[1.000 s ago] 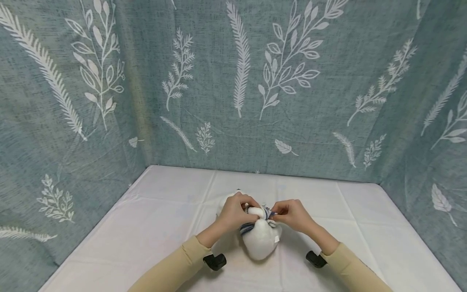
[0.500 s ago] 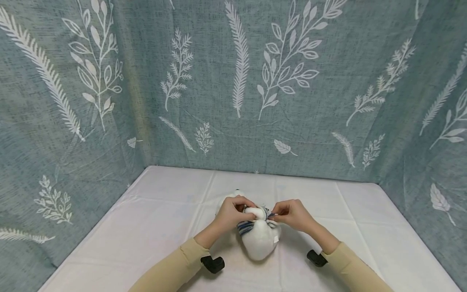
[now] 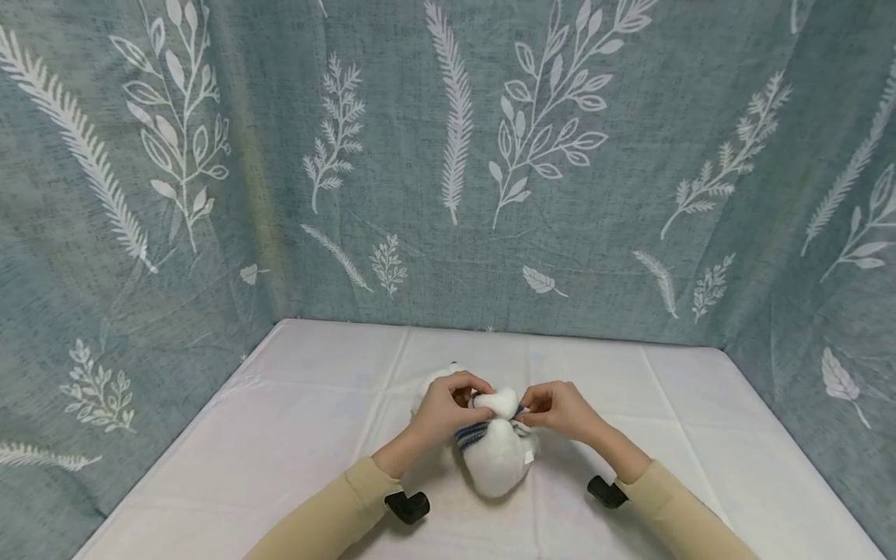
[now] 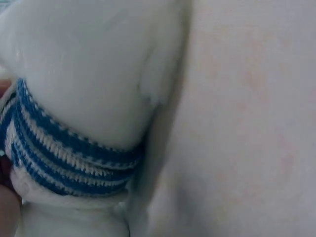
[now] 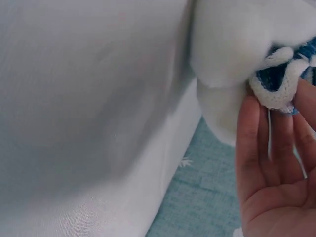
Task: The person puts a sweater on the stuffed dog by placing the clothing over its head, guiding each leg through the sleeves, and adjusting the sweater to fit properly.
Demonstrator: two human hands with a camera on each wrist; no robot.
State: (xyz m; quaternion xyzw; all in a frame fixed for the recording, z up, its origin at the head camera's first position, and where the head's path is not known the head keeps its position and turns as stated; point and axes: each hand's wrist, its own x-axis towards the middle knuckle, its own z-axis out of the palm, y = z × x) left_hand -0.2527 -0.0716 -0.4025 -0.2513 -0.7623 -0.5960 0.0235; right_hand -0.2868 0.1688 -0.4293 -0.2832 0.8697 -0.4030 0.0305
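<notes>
A white plush toy (image 3: 494, 470) lies on the table with a blue-and-white striped knitted garment (image 4: 74, 153) around its body. My left hand (image 3: 442, 412) holds the garment at the toy's left side, thumb and fingers near a rounded white part (image 3: 498, 402) that bulges up between the hands. On the other side my right hand (image 3: 563, 411) pinches the garment's edge. The right wrist view shows the white knitted rim (image 5: 291, 81) folded in a loop at the fingertips, dark blue inside. Part of the toy behind my left hand is hidden.
The table (image 3: 336, 365) is covered with a white creased cloth. Blue-green curtains (image 3: 420, 171) with white leaf prints stand around its back and sides. A small white tag (image 3: 529, 457) sticks out from the toy. Black wrist straps (image 3: 407, 507) sit at both cuffs.
The rounded white part now bulges larger between my hands, and the garment shows less there. More stripes show beside my left hand than a second ago. Both hands stay nearly in place.
</notes>
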